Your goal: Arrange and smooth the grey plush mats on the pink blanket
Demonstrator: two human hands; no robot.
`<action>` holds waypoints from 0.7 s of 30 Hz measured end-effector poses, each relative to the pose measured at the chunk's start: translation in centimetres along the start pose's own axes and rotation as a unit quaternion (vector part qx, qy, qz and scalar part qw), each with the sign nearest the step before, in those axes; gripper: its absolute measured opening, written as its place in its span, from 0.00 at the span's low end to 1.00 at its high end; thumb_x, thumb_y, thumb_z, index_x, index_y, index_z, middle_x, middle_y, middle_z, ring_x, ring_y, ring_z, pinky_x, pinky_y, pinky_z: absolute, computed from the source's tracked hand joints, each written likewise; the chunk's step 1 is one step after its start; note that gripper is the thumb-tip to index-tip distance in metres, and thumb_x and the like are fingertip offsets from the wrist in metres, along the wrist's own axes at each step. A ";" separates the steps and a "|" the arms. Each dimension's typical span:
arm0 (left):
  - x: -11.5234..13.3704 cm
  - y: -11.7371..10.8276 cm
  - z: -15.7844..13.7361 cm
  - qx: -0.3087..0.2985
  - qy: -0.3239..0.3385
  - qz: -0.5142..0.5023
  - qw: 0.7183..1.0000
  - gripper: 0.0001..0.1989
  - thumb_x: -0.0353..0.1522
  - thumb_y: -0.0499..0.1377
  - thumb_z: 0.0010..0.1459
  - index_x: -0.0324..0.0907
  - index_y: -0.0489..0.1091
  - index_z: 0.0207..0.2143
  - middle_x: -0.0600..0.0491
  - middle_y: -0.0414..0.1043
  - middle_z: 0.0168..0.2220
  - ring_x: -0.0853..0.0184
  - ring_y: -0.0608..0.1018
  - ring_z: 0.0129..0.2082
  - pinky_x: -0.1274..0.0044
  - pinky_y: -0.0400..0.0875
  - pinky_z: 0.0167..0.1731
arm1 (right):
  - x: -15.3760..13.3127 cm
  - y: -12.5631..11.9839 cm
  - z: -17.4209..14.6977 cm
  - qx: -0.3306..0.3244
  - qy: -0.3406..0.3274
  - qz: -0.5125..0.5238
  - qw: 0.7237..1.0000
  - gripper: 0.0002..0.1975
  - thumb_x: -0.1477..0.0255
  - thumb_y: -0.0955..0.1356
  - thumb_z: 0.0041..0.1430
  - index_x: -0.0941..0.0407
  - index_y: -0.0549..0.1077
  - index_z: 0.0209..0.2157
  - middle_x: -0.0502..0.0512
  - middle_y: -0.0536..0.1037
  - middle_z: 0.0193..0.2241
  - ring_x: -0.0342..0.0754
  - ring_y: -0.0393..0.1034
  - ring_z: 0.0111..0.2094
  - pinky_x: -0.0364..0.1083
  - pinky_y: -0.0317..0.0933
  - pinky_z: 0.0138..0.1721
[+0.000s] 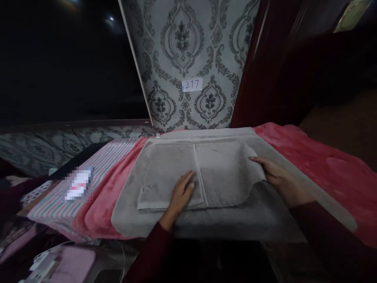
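Resting on the grey towel (167, 169), the left hand (182, 192) is seen palm down and open, with the fingers loosely extended, the thumb set a little apart, and nothing gripped. Just beyond and to the right of its fingertips, the towel is crossed by a pale edge where two layers are met. By the right hand (275, 175), the outer right edge of the same towel is held, pinched between nearly closed fingers and slightly raised, so that the corner below that hand is bent; the thumb is mostly hidden. The towel is thus spread between the two hands, and to the left of the left hand a small mark can be seen near its corner. Beneath both hands, the towel is supported by a larger grey cloth (126, 212), under which a pink blanket (324, 153) is laid, shown both to the left of the left hand and to the right of the right hand. Farther left of the left hand, a striped cloth (103, 161) is placed, with a blurred white object (78, 186) on it. Well beyond the hands, a paper label (192, 84) marked 277 is fixed to the patterned wall (182, 39)
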State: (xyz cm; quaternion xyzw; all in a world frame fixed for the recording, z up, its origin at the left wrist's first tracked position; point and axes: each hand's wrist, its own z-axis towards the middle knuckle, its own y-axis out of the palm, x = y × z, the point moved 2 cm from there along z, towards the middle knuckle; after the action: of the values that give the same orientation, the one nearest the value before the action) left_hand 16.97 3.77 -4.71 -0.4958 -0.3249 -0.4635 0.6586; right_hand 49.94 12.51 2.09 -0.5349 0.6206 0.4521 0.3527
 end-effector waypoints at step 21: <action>0.4 -5.3 1.6 0.062 -0.197 -0.397 0.894 0.21 0.32 0.74 0.43 0.37 0.78 0.41 0.45 0.83 0.41 0.54 0.84 0.45 0.68 0.77 0.49 | 8.5 14.4 -1.0 -0.211 -0.262 -0.177 0.925 0.23 0.59 0.69 0.58 0.56 0.80 0.52 0.58 0.81 0.39 0.47 0.74 0.32 0.45 0.67 0.30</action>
State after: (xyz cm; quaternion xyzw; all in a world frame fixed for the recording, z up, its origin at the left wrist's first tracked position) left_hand 12.23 4.80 -2.01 -0.3647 -0.6457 -0.5585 0.3716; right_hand 34.29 8.90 -2.78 -0.5605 0.2917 0.6270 0.4557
